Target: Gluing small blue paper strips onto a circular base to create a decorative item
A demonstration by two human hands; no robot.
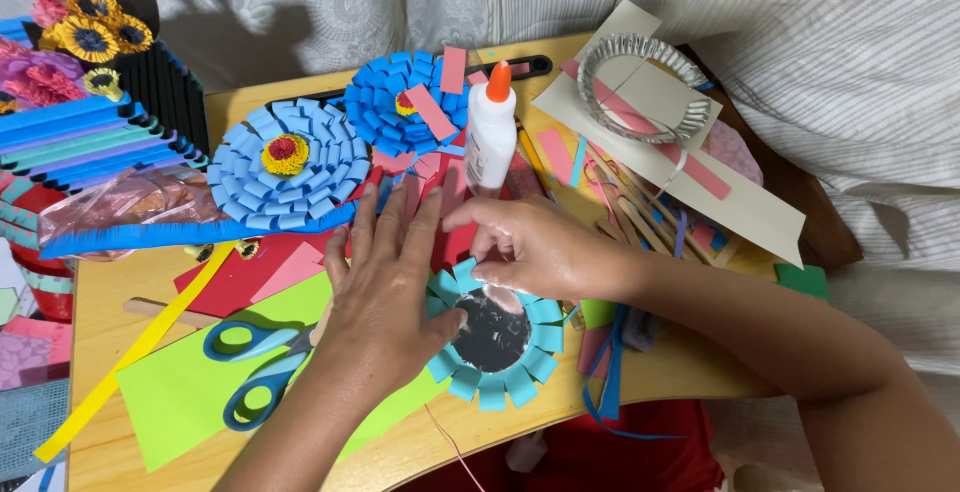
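Head view — paper flower under both hands.

We see our left hand and right hand, both bare, forearms uncovered, without sleeves, rings, or watches.

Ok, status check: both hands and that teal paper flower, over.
Left hand flat, open, pressing teal flower's left edge. Right hand pinching a loop at its top rim. Glue bottle upright just behind; scissors lie left.
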